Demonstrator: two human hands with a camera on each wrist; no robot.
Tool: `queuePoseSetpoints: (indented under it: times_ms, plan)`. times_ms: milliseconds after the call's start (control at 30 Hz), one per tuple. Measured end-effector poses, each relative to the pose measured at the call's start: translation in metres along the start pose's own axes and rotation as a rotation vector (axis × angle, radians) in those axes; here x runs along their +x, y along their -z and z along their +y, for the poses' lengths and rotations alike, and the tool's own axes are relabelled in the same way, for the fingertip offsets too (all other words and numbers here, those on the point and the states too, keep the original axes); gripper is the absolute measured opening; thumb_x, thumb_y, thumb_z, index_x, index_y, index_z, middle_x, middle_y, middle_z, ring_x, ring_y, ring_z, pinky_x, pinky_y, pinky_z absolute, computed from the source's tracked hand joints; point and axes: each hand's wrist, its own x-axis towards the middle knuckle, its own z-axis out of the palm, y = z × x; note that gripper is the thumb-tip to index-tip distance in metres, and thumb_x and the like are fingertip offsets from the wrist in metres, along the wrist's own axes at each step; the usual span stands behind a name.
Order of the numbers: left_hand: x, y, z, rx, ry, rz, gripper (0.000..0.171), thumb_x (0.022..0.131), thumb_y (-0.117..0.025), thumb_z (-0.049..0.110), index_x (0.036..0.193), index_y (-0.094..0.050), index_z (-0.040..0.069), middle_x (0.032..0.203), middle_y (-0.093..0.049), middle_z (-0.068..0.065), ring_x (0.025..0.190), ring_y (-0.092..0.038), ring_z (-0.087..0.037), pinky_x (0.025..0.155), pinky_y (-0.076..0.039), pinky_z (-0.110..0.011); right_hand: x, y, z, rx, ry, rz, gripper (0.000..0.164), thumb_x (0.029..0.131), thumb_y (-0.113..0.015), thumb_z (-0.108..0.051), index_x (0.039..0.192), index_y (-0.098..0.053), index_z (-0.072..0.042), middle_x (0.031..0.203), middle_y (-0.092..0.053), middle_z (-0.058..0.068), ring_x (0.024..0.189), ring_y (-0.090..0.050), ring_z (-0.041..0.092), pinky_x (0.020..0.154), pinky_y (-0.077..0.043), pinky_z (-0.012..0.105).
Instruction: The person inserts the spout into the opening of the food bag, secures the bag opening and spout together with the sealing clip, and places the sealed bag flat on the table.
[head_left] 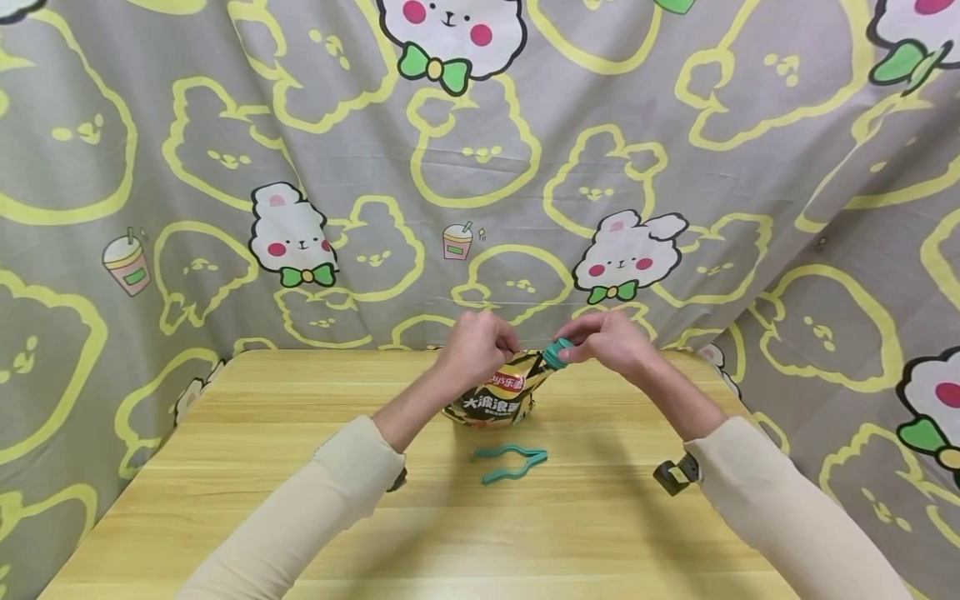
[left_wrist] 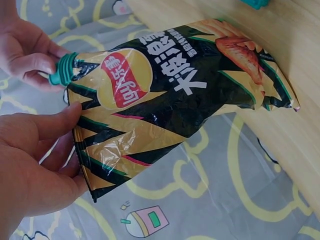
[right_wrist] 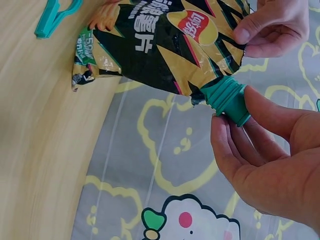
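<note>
A black-and-gold Lay's potato chip bag stands on the table, its top edge raised. My left hand pinches that top edge between thumb and fingers, as the left wrist view shows on the bag. With thumb and fingertips my right hand grips a green threaded spout at the bag's other top corner. Its ridged end meets the torn-looking corner of the bag, while its smooth end lies in my fingers. In front of the bag, a teal clip lies spread in a V.
The light wood table reaches back to a grey curtain with yellow outlines and cartoon bears, which also hangs at both sides. A dark wrist device sits at my right cuff.
</note>
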Motion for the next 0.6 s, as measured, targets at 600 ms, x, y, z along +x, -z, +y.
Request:
queuePoseSetpoints:
  times_ms: [600]
  plan:
    - [0.0006, -0.0003, -0.0024, -0.003, -0.015, 0.017, 0.019, 0.082, -0.071, -0.007, 0.077, -0.081, 0.008, 0.072, -0.076, -0.001, 0.068, -0.073, -0.013, 0.070, -0.061, -0.031, 0.0012, -0.0057, 0.0042, 0.020, -0.012, 0.007, 0.027, 0.085, -0.081, -0.012, 0.110, -0.076, -0.004, 0.095, -0.075, 0.007, 0.089, -0.067, 0.021, 0.087, -0.049, 0.035]
